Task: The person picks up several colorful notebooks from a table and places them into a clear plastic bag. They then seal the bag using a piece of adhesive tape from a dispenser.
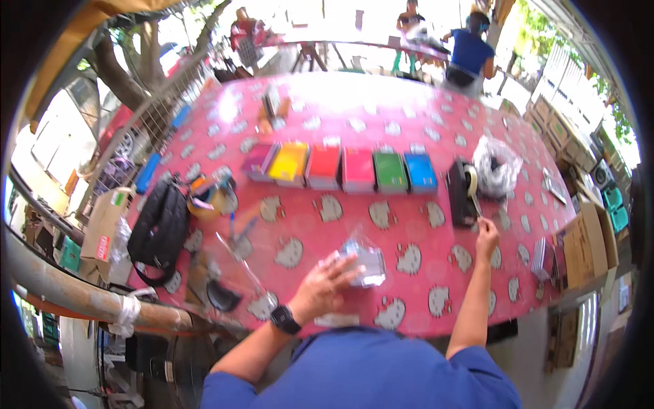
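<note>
My left hand (321,289) has its fingers spread, their tips over the left edge of a small pack in clear plastic (369,266). What the wrapper holds is hard to make out. Farther right, my right hand (486,237) pinches the end of a strip of clear tape (475,202). That strip runs from the roll on a black tape dispenser (460,198), just beyond the fingers. Across the middle of the table stands a row of notebook stacks, among them yellow (289,162), red (323,164), green (390,170) and blue (420,170).
A crumpled clear plastic bag (496,165) sits beside the dispenser. On the left lie a black bag (161,228), rolls of tape (212,194) and a black curved piece (223,296). A cardboard box (584,242) stands at the right edge. Several people are beyond the pink table (327,235).
</note>
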### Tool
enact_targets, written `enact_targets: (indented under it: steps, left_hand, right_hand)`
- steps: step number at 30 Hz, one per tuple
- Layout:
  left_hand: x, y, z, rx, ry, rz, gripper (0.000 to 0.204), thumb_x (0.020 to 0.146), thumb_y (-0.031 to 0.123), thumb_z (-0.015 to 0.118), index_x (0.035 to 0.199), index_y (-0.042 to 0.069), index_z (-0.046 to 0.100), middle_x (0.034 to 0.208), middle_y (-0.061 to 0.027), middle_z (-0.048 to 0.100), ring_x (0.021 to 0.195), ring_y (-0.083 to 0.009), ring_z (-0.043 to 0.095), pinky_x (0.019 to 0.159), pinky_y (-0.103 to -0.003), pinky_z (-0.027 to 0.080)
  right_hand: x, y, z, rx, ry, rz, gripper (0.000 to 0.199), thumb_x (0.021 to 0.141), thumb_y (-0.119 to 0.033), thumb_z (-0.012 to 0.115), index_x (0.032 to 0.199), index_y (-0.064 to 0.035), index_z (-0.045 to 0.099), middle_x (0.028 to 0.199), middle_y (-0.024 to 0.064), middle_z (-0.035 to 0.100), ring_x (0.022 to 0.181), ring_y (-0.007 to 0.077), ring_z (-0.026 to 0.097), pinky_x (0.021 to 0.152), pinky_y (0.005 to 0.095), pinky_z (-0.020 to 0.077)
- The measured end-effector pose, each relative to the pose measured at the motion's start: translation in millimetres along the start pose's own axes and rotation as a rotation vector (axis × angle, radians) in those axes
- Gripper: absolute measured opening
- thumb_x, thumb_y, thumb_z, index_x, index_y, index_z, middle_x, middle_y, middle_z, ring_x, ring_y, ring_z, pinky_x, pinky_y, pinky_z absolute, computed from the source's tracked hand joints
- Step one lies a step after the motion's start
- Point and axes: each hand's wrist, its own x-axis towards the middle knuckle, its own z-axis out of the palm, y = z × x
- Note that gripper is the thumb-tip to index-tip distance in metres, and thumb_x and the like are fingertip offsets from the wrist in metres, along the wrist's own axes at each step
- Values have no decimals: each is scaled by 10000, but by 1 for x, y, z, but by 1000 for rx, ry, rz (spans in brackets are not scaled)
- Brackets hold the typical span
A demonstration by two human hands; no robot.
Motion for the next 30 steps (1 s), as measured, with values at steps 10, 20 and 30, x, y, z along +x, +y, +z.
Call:
enact_targets:
  steps: [10, 20, 30]
  left_hand:
    - [4, 3, -15, -65, -112, 1, 764, 570, 103, 693, 1285, 272, 483, 1420, -82, 333, 1222, -349, 406, 994, -458, 373]
    - [4, 2, -20, -62, -194, 3, 821, 563, 179, 757, 1317, 281, 447, 1391, -127, 336, 1211, -345, 418, 987, -446, 377]
    - [6, 4, -22, -70, -227, -11, 842, 523, 185, 765, 1312, 233, 472, 1472, -110, 242, 1264, -365, 358, 1011, -444, 359]
  right_hand:
    - [-38, -199, 21, 758, -1329, 606, 193, 828, -255, 668, 820, -63, 661, 603, -43, 499, 484, 48, 395, 432, 201, 279]
    - [-53, -314, 39, 345, -1658, -130, 315, 775, -348, 679, 804, -36, 705, 615, 45, 630, 591, 116, 577, 565, 292, 440]
    - [-49, -302, 13, -566, -1310, -508, 652, 602, -645, 686, 786, -19, 684, 787, 146, 669, 754, 275, 656, 678, 363, 514]
